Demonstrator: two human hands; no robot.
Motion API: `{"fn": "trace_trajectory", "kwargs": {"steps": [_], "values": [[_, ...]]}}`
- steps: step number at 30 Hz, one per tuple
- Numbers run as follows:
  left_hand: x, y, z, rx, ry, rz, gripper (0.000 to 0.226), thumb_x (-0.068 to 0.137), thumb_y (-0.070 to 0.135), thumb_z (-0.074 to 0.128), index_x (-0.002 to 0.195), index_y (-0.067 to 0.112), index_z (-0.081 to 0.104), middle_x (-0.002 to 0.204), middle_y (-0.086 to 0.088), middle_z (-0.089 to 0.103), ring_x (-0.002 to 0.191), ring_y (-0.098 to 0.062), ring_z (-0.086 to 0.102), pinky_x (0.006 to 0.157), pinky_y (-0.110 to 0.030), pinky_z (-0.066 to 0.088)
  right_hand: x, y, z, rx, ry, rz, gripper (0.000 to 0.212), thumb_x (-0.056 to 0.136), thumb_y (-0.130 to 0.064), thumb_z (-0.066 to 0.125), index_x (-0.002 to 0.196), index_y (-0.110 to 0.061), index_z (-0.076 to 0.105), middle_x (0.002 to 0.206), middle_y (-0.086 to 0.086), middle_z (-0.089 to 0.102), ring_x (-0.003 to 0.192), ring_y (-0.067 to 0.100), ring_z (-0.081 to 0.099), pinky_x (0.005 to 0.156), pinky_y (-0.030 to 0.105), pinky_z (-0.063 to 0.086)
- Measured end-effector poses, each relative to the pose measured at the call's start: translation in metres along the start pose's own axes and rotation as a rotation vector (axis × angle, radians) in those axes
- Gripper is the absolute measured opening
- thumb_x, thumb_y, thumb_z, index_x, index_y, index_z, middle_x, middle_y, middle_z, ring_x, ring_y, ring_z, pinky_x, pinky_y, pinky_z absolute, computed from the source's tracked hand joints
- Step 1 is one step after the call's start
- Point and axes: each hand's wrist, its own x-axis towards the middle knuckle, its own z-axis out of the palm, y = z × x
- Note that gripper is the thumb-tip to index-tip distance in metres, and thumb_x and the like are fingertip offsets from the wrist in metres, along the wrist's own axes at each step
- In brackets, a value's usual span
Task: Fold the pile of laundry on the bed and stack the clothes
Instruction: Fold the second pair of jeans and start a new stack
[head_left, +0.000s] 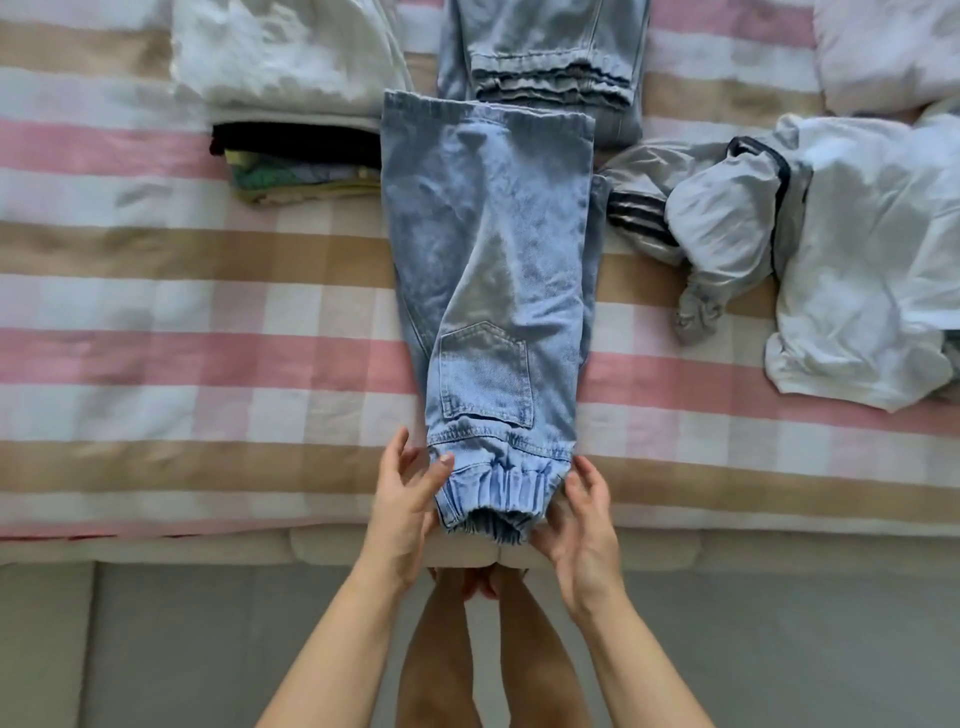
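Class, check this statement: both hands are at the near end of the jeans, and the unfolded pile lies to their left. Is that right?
No. The head view shows the unfolded pile to the right of the jeans; the left holds a folded stack. The left hand and right hand are at the near end.

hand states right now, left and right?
Left hand: open, thumb touching the jeans cuff.
Right hand: open, fingertips touching the same cuff.
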Motion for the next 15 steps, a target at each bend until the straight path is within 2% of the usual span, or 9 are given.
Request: {"fn": "trace_trajectory", "kwargs": {"steps": [1,3,6,9,12,13,15], "values": [[0.001,-0.005,0.003,0.061,0.036,0.018,0.089,0.066,0.019,0.076,0.140,0.028,0.027,0.134,0.002,0.041,0.117,-0.014,0.048,0.100,-0.040,0.040,0.001,0.005,0.003,-0.054,0.015,0.002,0.047,0.080,-0.023,0.061,0.120,-0.033,0.040,0.120,0.000,0.060,0.100,0.019,0.064,0.077,0.044,0.055],[0.004,-0.013,0.009,0.089,0.062,0.035,0.094,0.069,-0.001,0.075,0.144,0.023,0.023,0.134,-0.002,0.043,0.115,-0.015,0.052,0.100,-0.040,0.043,0.003,0.012,0.008,-0.172,0.062,-0.035,0.063,0.076,-0.010,0.070,0.123,-0.033,0.035,0.115,-0.004,0.060,0.105,0.022,0.061,0.092,0.053,0.049],[0.007,-0.025,0.007,0.059,0.055,0.045,0.088,0.068,-0.017,0.068,0.140,0.020,0.031,0.133,-0.004,0.050,0.114,-0.016,0.055,0.097,-0.040,0.046,0.006,0.019,0.006,-0.287,0.093,-0.067,0.076,0.075,0.006,0.069,0.128,-0.030,0.029,0.118,-0.003,0.056,0.110,0.021,0.058,0.098,0.050,0.045],[0.012,-0.037,0.001,0.040,0.062,-0.005,0.085,0.066,-0.021,0.066,0.137,0.013,0.035,0.131,-0.013,0.053,0.116,-0.028,0.055,0.100,-0.051,0.043,0.010,0.024,-0.002,-0.396,0.101,-0.052,0.079,0.073,0.006,0.072,0.128,-0.031,0.029,0.123,0.000,0.054,0.109,0.014,0.056,0.095,0.033,0.048],[0.017,-0.043,0.000,0.053,0.074,-0.024,0.081,0.065,-0.025,0.063,0.134,0.011,0.038,0.127,-0.018,0.056,0.113,-0.031,0.056,0.099,-0.051,0.043,0.014,0.029,-0.002,-0.461,0.128,-0.064,0.078,0.072,0.005,0.074,0.132,-0.021,0.032,0.119,0.000,0.053,0.101,0.007,0.055,0.074,0.006,0.046],[0.018,-0.043,0.000,0.067,0.073,-0.018,0.080,0.065,-0.025,0.063,0.132,0.011,0.040,0.125,-0.018,0.057,0.112,-0.030,0.057,0.098,-0.049,0.045,0.015,0.031,-0.002,-0.485,0.137,-0.068,0.078,0.072,0.004,0.074,0.134,-0.017,0.032,0.119,0.000,0.053,0.101,0.009,0.053,0.070,0.003,0.043],[0.018,-0.043,0.002,0.110,0.083,0.007,0.077,0.065,-0.024,0.065,0.129,0.011,0.042,0.123,-0.017,0.059,0.110,-0.029,0.059,0.094,-0.044,0.048,0.017,0.032,-0.003,-0.529,0.140,-0.066,0.077,0.072,0.003,0.073,0.136,-0.014,0.032,0.120,0.002,0.054,0.104,0.011,0.052,0.072,0.003,0.040]]}}
